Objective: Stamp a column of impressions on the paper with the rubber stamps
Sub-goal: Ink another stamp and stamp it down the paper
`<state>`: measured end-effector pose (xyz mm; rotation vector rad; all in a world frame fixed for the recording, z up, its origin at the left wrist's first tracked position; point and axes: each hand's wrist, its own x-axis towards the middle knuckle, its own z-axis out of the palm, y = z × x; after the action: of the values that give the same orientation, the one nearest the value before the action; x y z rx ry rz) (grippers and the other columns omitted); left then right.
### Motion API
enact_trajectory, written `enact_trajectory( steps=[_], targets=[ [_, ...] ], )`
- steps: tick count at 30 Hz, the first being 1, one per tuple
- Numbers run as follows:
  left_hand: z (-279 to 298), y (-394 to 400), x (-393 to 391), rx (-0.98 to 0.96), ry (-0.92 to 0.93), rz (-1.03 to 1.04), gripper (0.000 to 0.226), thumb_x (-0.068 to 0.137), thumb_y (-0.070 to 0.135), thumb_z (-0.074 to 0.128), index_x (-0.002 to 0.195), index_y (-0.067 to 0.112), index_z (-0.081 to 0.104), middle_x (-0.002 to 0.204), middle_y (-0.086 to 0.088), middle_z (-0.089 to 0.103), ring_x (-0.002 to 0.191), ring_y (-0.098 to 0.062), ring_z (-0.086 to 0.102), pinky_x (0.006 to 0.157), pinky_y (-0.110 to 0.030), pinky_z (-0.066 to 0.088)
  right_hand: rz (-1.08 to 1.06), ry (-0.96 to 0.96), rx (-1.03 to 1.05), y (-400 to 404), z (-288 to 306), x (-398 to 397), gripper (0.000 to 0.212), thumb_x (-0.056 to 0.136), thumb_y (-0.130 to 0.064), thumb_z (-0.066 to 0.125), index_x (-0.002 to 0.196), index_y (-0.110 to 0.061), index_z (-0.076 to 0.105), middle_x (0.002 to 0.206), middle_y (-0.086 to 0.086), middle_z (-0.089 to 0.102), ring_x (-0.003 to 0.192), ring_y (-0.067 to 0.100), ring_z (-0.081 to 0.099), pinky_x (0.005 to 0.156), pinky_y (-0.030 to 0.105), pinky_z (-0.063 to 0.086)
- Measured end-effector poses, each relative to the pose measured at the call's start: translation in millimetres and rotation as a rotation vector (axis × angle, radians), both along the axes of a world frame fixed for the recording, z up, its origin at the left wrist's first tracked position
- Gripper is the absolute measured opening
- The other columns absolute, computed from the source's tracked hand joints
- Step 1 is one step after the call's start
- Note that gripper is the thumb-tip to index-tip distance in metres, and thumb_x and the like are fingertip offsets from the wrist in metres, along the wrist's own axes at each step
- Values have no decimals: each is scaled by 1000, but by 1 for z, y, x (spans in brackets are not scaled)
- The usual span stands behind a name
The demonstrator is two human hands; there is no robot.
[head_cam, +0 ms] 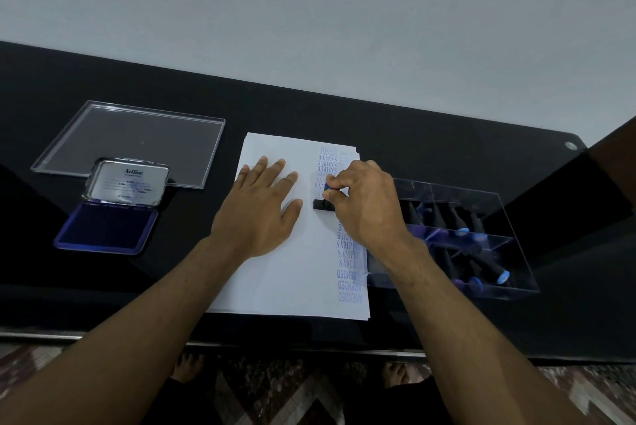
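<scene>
A stack of white paper (292, 273) lies on the black table, with a column of blue impressions (346, 252) down its right side reading SAMPLE and AMENDED. My right hand (364, 201) is shut on a black rubber stamp (322, 205) with a blue-topped handle, and the stamp's base rests on the paper within the column. My left hand (265, 208) lies flat on the sheet to the left of the stamp, fingers spread, holding nothing.
An open blue ink pad (106, 228) with its lid raised sits at the left. Behind it lies a clear plastic lid (137, 139). A clear box (481, 239) with several more stamps stands right of the paper. The table's front edge is near my body.
</scene>
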<state>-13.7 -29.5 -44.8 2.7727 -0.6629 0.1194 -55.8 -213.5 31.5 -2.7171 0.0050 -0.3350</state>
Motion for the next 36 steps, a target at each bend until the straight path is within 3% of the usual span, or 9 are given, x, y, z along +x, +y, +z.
enact_trajectory(
  steps=[12,21,28,36],
  targets=[
    [-3,0,2,12,-5,9,70,97,60,20,154,23,40,165,-5,27,155,-26,14,124,-44,8,8,-56,16,2,-6,-7,10,89,-16,70,94,-13,78,90,2,66,91,19,55,78,40,51],
    [-1,0,0,5,1,6,75,95,62,14,155,23,39,165,-5,26,155,-26,13,125,-45,8,-27,-19,13,3,-2,0,13,91,-18,69,99,-15,78,98,0,68,98,15,56,82,34,52],
    [-1,0,0,-13,-2,1,76,95,61,15,153,21,41,164,-6,28,155,-27,15,125,-47,12,-23,-31,-2,3,-4,-2,11,90,-15,67,88,-11,77,89,2,66,93,19,55,77,42,53],
    [-1,0,0,2,-1,0,76,95,62,13,155,22,39,165,-5,26,155,-27,13,125,-45,8,-20,-16,-10,4,-1,-4,13,92,-16,65,93,-12,77,93,2,66,95,18,54,79,40,53]
  ],
)
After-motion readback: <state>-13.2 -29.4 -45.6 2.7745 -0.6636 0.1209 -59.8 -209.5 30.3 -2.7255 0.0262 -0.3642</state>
